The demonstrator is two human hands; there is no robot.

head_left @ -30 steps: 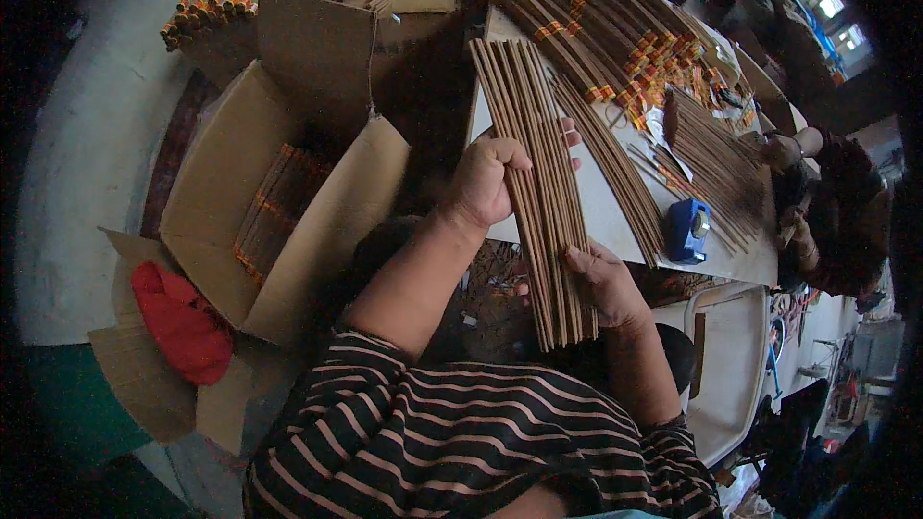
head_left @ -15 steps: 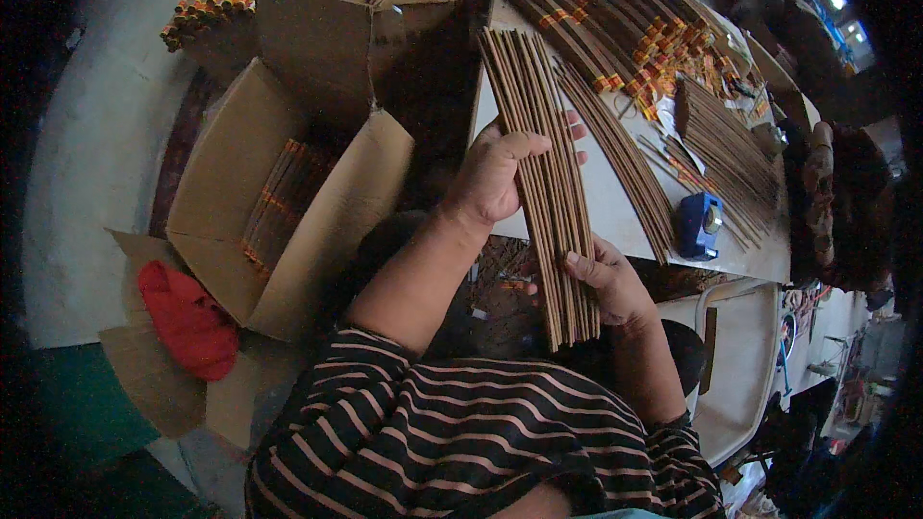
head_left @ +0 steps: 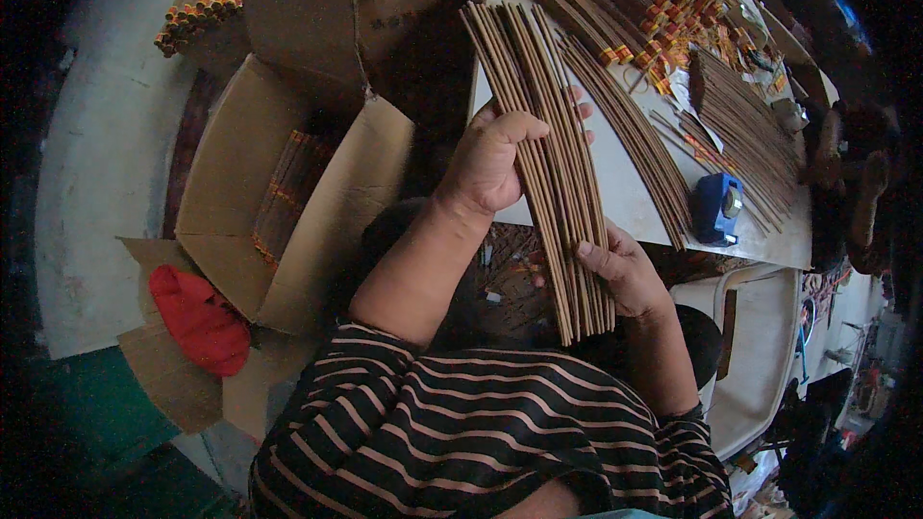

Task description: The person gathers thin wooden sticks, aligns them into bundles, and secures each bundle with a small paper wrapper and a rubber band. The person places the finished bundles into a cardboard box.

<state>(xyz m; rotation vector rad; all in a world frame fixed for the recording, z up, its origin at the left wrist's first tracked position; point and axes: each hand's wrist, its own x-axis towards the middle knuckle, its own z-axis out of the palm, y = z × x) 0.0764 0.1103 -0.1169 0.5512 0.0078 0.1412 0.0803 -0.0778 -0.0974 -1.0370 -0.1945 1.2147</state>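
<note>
Both hands hold a flat bundle of brown incense sticks [head_left: 543,163] in front of my chest, slanting with its upper end to the left. My left hand [head_left: 495,156] grips it around the upper middle, the thumb across the front and the fingertips showing past the far edge. Lower down, my right hand [head_left: 625,274] clasps the right side, its thumb pressed on the front. At the top the sticks fan apart slightly. Beyond them, loose sticks [head_left: 635,139] lie in a row on the white table [head_left: 625,202]. A blue tape dispenser [head_left: 716,210] stands by the table's near edge.
Banded bundles [head_left: 615,10] with red and yellow labels are piled at the table's back, beside more loose sticks [head_left: 745,120]. An open cardboard box [head_left: 221,173] on the left has bundles inside. A red cloth [head_left: 199,320] lies on its flap. A white chair [head_left: 750,365] is at right.
The bundle's upper end has spread a little wider, with a small gap between sticks. Both hands keep their hold on it. The whole view has shifted slightly.
</note>
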